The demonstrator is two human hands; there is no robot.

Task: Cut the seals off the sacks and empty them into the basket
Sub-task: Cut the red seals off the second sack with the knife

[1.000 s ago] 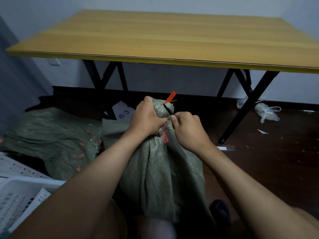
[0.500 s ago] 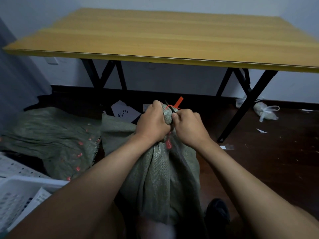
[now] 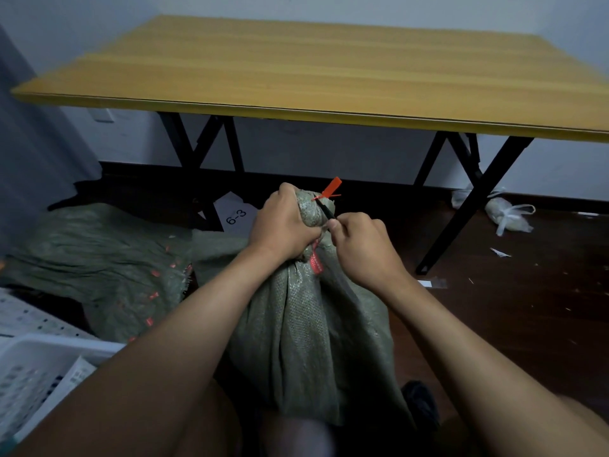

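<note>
A green woven sack [image 3: 316, 331] stands upright between my legs, its neck bunched at the top. My left hand [image 3: 283, 222] grips that neck. A red plastic seal [image 3: 329, 189] sticks up from the bunched top, and a red tag [image 3: 317, 262] hangs below my left hand. My right hand [image 3: 361, 242] is curled around a dark thin blade [image 3: 327, 212] whose tip points up at the seal. The white plastic basket [image 3: 43, 367] sits at the lower left, with paper inside.
Flat green sacks [image 3: 99, 258] lie on the dark floor to the left. A yellow folding table [image 3: 329, 74] with black legs stands ahead. A paper marked 6-3 [image 3: 235, 216] lies under it. A tied clear bag [image 3: 504, 214] lies at the right.
My hands and the sack neck dipped lower and closer together, then rose and parted again. The dark blade shows again between my right hand and the seal.
</note>
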